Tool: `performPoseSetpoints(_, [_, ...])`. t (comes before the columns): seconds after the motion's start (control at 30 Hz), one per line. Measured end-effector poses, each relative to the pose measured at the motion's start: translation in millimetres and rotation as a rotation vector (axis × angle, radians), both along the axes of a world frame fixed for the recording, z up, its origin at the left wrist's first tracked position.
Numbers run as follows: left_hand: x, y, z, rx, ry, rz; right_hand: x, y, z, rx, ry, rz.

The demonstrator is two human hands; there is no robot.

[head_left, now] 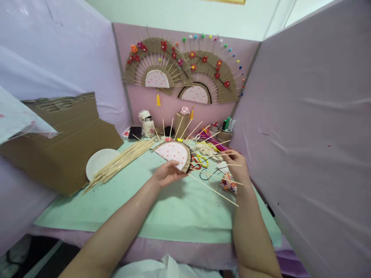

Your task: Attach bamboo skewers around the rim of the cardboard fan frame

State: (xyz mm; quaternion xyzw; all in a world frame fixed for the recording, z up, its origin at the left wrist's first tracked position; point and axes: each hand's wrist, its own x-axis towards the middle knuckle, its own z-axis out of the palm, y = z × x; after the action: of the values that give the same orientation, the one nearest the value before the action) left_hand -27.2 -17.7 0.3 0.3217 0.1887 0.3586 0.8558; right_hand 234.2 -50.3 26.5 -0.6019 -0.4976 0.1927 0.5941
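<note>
My left hand (166, 173) grips the lower edge of a half-round fan piece (174, 151), pink with red dots and a brown rim, held up above the green table cover (162, 208). Several thin wooden sticks (213, 189) radiate from its rim. My right hand (236, 164) is at the right side of the piece, fingers closed on one of the sticks near its outer end.
A bundle of loose sticks (121, 162) and a white paper plate (100, 162) lie at the left, beside brown cardboard (66, 146). Two finished fans (185, 71) hang on the back panel. Scissors (201, 160), pipe cleaners, a jar and pen cups crowd the back.
</note>
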Motion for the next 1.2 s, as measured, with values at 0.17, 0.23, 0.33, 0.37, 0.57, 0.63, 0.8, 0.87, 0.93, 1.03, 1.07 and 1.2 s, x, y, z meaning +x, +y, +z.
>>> performPoseSetpoints(0.17, [-9.8, 7.8, 6.2, 0.011, -0.009, 0.113, 15.8, -12.1, 4.4, -0.109, 0.064, 0.220])
performPoseSetpoints(0.23, [-12.8, 9.4, 8.3, 0.019, -0.009, 0.131, 20.5, -16.3, 5.3, -0.122, 0.158, 0.333])
performPoseSetpoints(0.33, [-15.0, 10.5, 9.6, 0.015, -0.010, 0.133, 24.7, -21.8, 6.7, -0.103, 0.279, 0.446])
performPoseSetpoints(0.37, [-15.3, 10.7, 9.6, 0.011, -0.008, 0.131, 25.5, -23.5, 7.2, -0.093, 0.299, 0.473])
performPoseSetpoints(0.57, [-16.0, 12.9, 6.9, 0.009, 0.002, 0.127, 26.9, -26.2, 8.4, 0.057, 0.293, 0.404])
performPoseSetpoints(0.63, [-16.4, 12.8, 6.1, 0.024, 0.005, 0.102, 26.0, -23.0, 7.7, 0.109, 0.286, 0.330])
performPoseSetpoints(0.8, [-17.1, 10.6, 4.0, 0.059, -0.066, -0.034, 23.5, -12.5, 3.2, 0.052, 0.212, 0.198])
performPoseSetpoints(0.87, [-17.1, 9.8, 3.3, 0.058, -0.107, -0.068, 23.0, -9.2, 0.5, -0.024, 0.143, 0.197])
performPoseSetpoints(0.93, [-16.9, 9.1, 3.0, 0.056, -0.145, -0.088, 21.7, -6.0, -2.4, -0.081, 0.084, 0.223])
performPoseSetpoints(1.03, [-15.8, 7.1, 3.4, 0.045, -0.182, -0.110, 15.8, -0.4, -6.7, -0.095, 0.041, 0.231])
performPoseSetpoints(1.07, [-14.8, 5.8, 3.6, 0.038, -0.188, -0.123, 12.4, 2.0, -8.2, -0.082, 0.027, 0.212])
performPoseSetpoints(1.2, [-5.8, -4.0, 2.4, -0.003, -0.177, -0.211, -5.0, 12.2, -13.9, 0.030, -0.079, 0.052])
